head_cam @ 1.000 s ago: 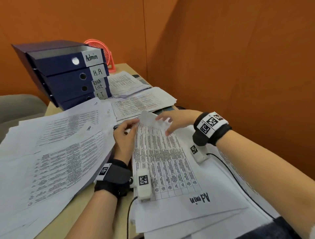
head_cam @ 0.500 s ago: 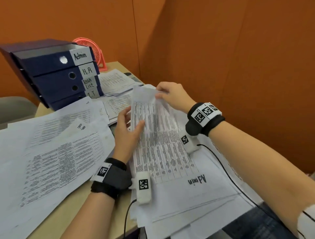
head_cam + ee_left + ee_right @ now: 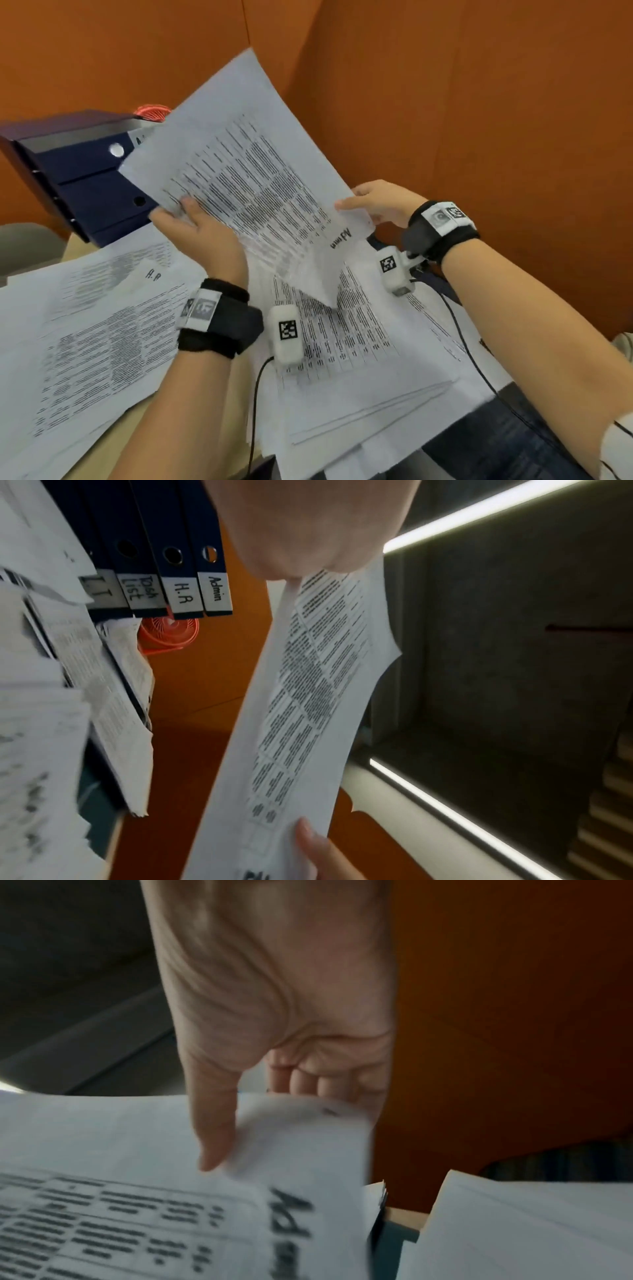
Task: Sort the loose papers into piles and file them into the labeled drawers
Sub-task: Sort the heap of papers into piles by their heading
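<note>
A stack of printed sheets marked "Admin" [image 3: 246,192] is lifted off the desk and tilted up in front of the drawers. My left hand [image 3: 202,233] grips its left edge, thumb on top. My right hand [image 3: 376,205] pinches the corner near the "Admin" writing [image 3: 294,1213], thumb over the sheet and fingers behind. The navy drawer unit [image 3: 85,185] stands at the back left, half hidden by the sheets. In the left wrist view its labels [image 3: 215,592] read Admin, H.R, Task List and I.T. An "H.R" pile [image 3: 89,329] lies at left.
More printed sheets [image 3: 352,370] lie on the desk under my hands. An orange desk fan [image 3: 152,111] peeks out behind the drawers. Orange partition walls [image 3: 479,120] close the back and right. Wrist-camera cables [image 3: 479,370] trail over the papers.
The Admin sheets went from lying flat on the desk to being peeled up and now held in the air by both hands, tilted toward the drawers.
</note>
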